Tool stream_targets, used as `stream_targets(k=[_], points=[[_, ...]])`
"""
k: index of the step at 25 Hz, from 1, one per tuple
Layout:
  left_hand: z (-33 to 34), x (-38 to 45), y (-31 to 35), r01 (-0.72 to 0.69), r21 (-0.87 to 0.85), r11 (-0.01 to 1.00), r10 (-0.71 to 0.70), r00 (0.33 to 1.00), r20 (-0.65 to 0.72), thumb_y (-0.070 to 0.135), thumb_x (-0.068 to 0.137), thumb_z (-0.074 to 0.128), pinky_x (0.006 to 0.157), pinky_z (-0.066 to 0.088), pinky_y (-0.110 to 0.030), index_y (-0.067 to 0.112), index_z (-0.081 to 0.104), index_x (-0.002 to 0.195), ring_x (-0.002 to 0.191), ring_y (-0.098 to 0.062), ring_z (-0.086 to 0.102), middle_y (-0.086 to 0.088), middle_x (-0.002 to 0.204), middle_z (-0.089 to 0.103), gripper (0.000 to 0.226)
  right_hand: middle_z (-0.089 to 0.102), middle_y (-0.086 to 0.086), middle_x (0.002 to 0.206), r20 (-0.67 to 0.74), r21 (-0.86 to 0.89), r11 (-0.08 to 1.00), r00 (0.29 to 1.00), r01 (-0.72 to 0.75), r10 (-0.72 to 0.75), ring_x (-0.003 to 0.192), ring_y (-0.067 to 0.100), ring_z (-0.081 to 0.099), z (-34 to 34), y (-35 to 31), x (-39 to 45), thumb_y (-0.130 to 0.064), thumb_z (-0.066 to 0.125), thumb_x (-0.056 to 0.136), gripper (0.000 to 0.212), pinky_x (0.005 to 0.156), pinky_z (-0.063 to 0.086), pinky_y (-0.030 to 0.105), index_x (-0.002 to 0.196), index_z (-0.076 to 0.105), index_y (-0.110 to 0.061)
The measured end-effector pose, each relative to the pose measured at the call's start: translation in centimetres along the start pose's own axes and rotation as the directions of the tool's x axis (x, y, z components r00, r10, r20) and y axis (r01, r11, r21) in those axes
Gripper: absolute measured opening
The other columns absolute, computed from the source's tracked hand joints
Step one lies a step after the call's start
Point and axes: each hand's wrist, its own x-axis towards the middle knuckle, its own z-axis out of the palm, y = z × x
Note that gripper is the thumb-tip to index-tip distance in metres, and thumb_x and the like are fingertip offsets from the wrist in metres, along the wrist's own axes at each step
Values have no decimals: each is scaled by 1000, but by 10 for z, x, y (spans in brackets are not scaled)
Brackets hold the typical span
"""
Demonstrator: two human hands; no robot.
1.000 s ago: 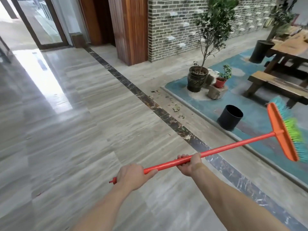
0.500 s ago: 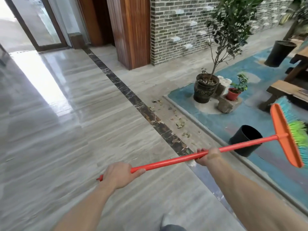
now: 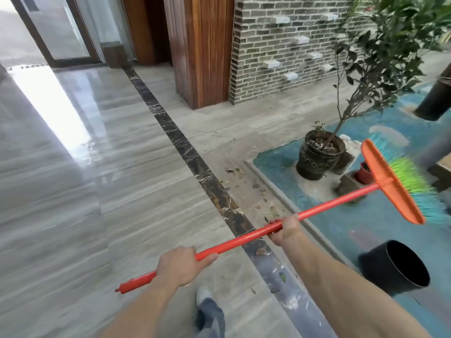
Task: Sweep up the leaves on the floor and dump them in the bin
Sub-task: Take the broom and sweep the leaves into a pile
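A foot in a pale shoe (image 3: 203,294) and a grey trouser leg showed at 6 o'clock on the shiny grey stone floor (image 3: 73,215). Just above it, the left hand (image 3: 181,267) was wrapped tight around the long orange broom (image 3: 244,237) near the end of its stick. The right hand (image 3: 284,230) was wrapped tight around the stick too, farther up, toward 3 o'clock. The broom was up in the air, off the floor. Its flat orange head with green and blue bristles (image 3: 400,184) was at 3 o'clock, over the blue mat (image 3: 353,215).

The round black bin (image 3: 396,270) sat at 4 o'clock on the mat, tipped so its open mouth showed. It held nothing that could be seen.

The dry brown leaves (image 3: 246,181) lay on the floor past the right hand, between the dark stone stripe (image 3: 195,164) and the edge of the mat. A few more lay near the stripe at 5 o'clock.

Farther off at 2 o'clock stood a small tree in a dark round pot (image 3: 318,158), with a little red pot (image 3: 364,174) beside it. At 12 o'clock were a brown wooden post (image 3: 202,50) and a grey brick wall (image 3: 280,45).
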Motion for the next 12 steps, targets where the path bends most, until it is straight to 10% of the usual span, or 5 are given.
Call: stream_targets(k=[5, 12], points=[[-46, 131, -28, 73, -169, 983, -36, 976, 216, 95, 68, 24, 63, 41, -30, 24, 52, 65, 69, -17, 58, 6, 66, 57, 77, 46, 4, 60, -33, -84, 995, 999, -44, 41, 55, 19, 47, 127, -34, 77, -48, 34, 99, 41, 54, 44, 35, 76, 45, -15], [-82, 243, -36, 205, -409, 889, -42, 927, 373, 88, 75, 30, 59, 39, -30, 24, 55, 92, 59, -14, 53, 5, 71, 57, 72, 42, 6, 57, -37, -261, 960, 995, -101, 94, 51, 21, 41, 264, -69, 150, -43, 30, 100, 47, 60, 43, 33, 64, 37, -14]])
